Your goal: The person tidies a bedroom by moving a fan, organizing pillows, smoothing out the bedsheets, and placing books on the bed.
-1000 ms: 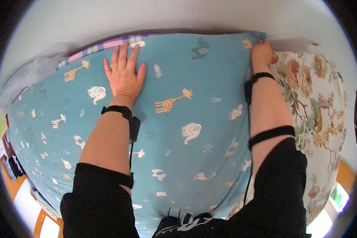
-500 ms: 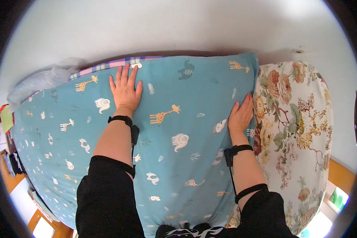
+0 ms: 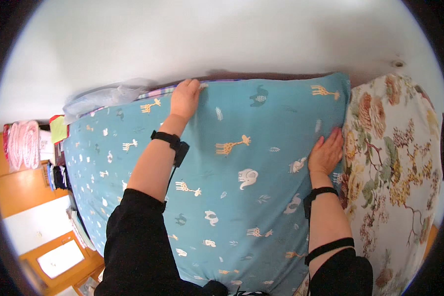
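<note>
A teal bed sheet (image 3: pixel 276 187) printed with giraffes, elephants and leaves covers most of the bed. At its far edge, my left hand (image 3: pixel 185 99) is closed, its curled fingers gripping the sheet where a plaid cloth (image 3: pixel 160 92) shows from underneath. My right hand (image 3: pixel 326 154) lies flat on the sheet near its right edge, fingers stretched out and holding nothing. Just right of that hand, a cream floral cloth (image 3: pixel 385 167) comes out from under the teal sheet. Both wrists wear black straps.
A pale wall (image 3: pixel 232 34) runs along the bed's far side. Crumpled clear plastic (image 3: pixel 106 101) lies at the far left edge. Farther left are a pink bundle (image 3: pixel 23 143), an orange-brown wooden cabinet (image 3: pixel 24 192) and a wooden door (image 3: pixel 59 259).
My left hand went from lying flat with spread fingers to closing on the sheet's far edge. My right hand stays flat near the right edge. The view has swung left.
</note>
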### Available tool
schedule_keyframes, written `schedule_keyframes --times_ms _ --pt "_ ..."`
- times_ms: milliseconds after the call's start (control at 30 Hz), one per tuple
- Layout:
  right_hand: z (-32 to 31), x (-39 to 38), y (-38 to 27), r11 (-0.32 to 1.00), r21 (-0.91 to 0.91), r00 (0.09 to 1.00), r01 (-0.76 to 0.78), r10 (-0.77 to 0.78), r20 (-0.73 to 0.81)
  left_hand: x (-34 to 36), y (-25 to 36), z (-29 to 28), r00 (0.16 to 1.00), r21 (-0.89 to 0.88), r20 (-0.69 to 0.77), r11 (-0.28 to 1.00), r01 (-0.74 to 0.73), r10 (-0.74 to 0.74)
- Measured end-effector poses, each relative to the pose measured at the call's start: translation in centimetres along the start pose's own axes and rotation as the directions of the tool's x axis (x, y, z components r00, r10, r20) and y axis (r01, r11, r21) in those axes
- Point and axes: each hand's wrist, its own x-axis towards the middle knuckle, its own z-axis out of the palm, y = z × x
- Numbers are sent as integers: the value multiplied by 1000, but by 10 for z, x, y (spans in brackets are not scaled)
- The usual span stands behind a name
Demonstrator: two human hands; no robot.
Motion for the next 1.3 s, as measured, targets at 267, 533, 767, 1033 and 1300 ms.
schedule_keyframes --times_ms 267,533,767,1033,1300 --pt "15 1 8 996 -87 999 28 -30 -23 30 -3 76 991 -19 13 991 131 -131" --pt "-11 15 7 984 -177 992 -10 32 123 -12 -111 -28 971 189 191 976 107 -144" --pt "-8 8 -4 974 -226 996 30 -11 88 -53 -172 -46 953 332 248 939 85 -174" --pt "0 13 4 988 -151 999 38 -36 14 -35 -163 -47 994 117 -44 988 101 -96" --pt "12 4 13 982 -184 999 36 -33 18 8 -163 -13 968 148 -249 987 58 -20"
